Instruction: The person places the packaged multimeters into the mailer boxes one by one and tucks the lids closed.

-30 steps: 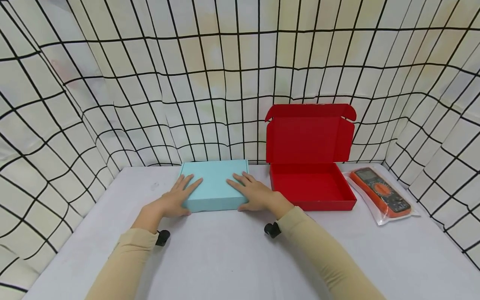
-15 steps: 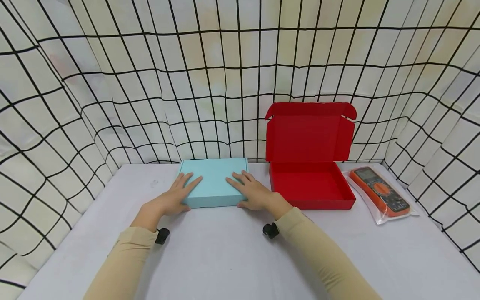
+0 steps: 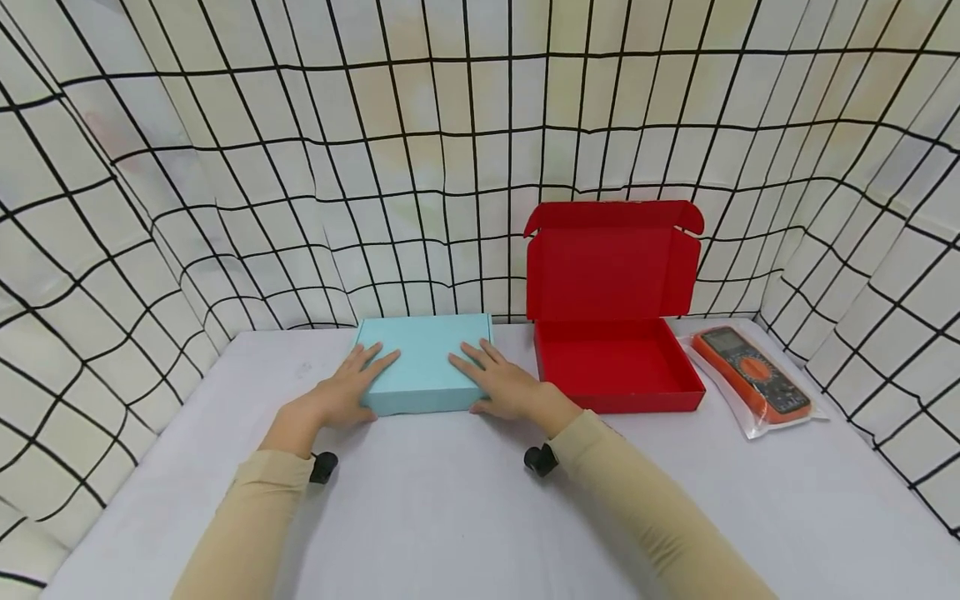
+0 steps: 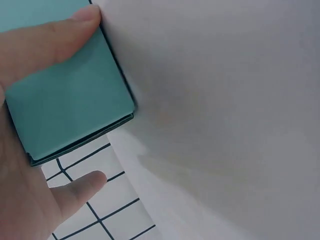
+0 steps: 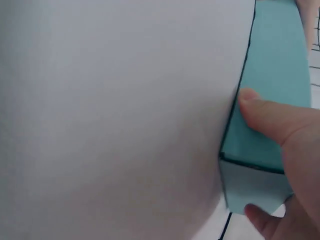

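Observation:
A closed light blue cardboard box (image 3: 423,358) lies flat on the white table at the back, left of the middle in the head view. My left hand (image 3: 341,393) rests on its left front corner with fingers spread over the lid. In the left wrist view the left thumb (image 4: 55,42) lies against the box's front face. My right hand (image 3: 510,390) rests on the right front corner with its fingers spread on the lid. The right thumb (image 5: 265,112) touches the front face in the right wrist view, and a finger (image 5: 260,217) sits by the end face.
Right of the blue box stands an open red cardboard box (image 3: 618,367) with its lid raised. An orange multimeter (image 3: 753,371) in a clear plastic bag lies further right. A white cloth wall with a black grid (image 3: 450,167) borders the table (image 3: 450,517) at the back and sides.
The head view has shifted slightly. Both hands stay spread on the blue box, and no object has visibly moved on the table.

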The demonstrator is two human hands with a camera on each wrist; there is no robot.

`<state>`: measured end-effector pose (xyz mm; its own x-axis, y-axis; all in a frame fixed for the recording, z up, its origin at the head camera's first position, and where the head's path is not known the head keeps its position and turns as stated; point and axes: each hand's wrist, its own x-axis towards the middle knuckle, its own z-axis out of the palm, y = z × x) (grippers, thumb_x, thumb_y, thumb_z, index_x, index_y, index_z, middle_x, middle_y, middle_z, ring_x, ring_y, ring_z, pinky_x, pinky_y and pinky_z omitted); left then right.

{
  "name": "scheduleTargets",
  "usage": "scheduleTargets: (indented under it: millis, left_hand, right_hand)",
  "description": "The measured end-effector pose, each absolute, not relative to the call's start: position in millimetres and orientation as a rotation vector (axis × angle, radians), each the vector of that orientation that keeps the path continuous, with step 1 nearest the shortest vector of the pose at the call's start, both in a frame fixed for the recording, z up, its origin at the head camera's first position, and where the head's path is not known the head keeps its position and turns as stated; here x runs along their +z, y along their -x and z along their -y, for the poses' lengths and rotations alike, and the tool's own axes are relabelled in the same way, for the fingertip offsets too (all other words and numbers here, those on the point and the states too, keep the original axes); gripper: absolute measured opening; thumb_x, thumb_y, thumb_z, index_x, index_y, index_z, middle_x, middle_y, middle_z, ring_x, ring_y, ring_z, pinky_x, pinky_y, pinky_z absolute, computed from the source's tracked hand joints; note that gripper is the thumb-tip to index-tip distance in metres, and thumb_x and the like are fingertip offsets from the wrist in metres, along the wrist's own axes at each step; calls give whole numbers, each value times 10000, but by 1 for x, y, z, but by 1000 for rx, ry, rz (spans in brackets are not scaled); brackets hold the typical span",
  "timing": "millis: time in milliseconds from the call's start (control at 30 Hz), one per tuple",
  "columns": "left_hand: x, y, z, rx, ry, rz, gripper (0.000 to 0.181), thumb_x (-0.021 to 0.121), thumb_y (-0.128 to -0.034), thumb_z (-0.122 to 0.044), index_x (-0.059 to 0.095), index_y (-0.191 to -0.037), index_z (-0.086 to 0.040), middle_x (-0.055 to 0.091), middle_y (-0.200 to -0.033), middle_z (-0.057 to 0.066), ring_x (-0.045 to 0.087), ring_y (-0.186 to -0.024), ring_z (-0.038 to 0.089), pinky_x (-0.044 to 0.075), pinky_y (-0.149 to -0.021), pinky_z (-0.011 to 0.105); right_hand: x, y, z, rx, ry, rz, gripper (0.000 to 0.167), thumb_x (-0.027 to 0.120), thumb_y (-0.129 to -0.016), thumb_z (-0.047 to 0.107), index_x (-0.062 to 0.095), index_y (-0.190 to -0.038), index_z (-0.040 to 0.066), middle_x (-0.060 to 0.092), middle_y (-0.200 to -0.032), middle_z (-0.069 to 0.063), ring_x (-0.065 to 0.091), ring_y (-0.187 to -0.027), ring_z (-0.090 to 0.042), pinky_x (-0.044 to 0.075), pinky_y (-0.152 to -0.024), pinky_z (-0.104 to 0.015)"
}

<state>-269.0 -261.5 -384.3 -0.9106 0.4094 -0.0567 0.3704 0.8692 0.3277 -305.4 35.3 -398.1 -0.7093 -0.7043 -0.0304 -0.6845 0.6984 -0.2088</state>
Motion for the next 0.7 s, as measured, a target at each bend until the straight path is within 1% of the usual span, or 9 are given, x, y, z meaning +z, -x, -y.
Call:
scheduleTargets:
  millis: [100, 167, 233, 333, 367, 433, 600, 700]
  left_hand:
    - [-380, 272, 260, 484, -564, -2903, 1007, 875, -816, -161, 259, -1612, -115, 97, -1672, 237, 7, -1507, 527, 282, -960, 851]
    - [-375, 273, 259, 512, -535, -2887, 1015, 888, -803, -259, 287, -1606, -104, 112, -1669, 245, 20, -1502, 538, 245, -980, 856]
    - [-370, 274, 256, 536, -523, -2871, 993, 867, -816, -353, 316, -1597, -84, 134, -1660, 265, 58, -1495, 548, 233, -1009, 840]
    - [-362, 276, 252, 537, -511, -2858, 936, 800, -857, -447, 358, -1579, -51, 178, -1635, 308, 150, -1474, 556, 260, -1056, 782]
    - [-360, 277, 251, 523, -501, -2859, 917, 777, -871, -470, 369, -1574, -44, 194, -1625, 320, 175, -1467, 554, 270, -1065, 766]
    - [-356, 278, 248, 482, -486, -2867, 882, 747, -887, -500, 401, -1553, -36, 250, -1591, 339, 257, -1436, 552, 317, -1053, 746]
    - [-346, 282, 238, 399, -412, -2856, 800, 674, -928, -547, 451, -1514, -51, 343, -1535, 329, 368, -1386, 539, 371, -1011, 738]
    - [-342, 285, 234, 392, -379, -2868, 774, 618, -967, -556, 445, -1529, -53, 357, -1552, 315, 366, -1404, 523, 344, -1032, 743]
  right_hand:
    - [-392, 304, -38, -342, 1128, -2755, 858, 692, -994, 288, 161, -1663, 209, 104, -1715, -62, 73, -1560, -354, 389, -1138, -470]
    - [-386, 303, -41, -412, 1109, -2723, 844, 670, -1010, 288, 143, -1665, 225, 115, -1715, -46, 100, -1563, -306, 356, -1162, -457]
    - [-379, 303, -46, -495, 1107, -2694, 833, 660, -1018, 287, 140, -1665, 223, 141, -1711, -48, 135, -1561, -264, 326, -1181, -438]
    - [-367, 301, -55, -598, 1126, -2665, 827, 664, -1018, 283, 153, -1663, 202, 178, -1702, -72, 185, -1551, -240, 314, -1187, -420]
    - [-363, 300, -58, -628, 1135, -2662, 821, 671, -1015, 280, 171, -1661, 193, 197, -1697, -79, 203, -1546, -248, 324, -1181, -427]
    - [-358, 298, -65, -670, 1128, -2676, 807, 676, -1011, 287, 199, -1657, 207, 247, -1681, -77, 255, -1528, -261, 375, -1150, -436]
    - [-351, 295, -86, -766, 1078, -2766, 720, 642, -1027, 320, 274, -1642, 246, 375, -1627, -45, 391, -1461, -259, 450, -1087, -462]
    - [-347, 292, -100, -862, 1092, -2828, 649, 634, -1031, 306, 359, -1613, 226, 465, -1570, -49, 499, -1379, -276, 503, -1028, -469]
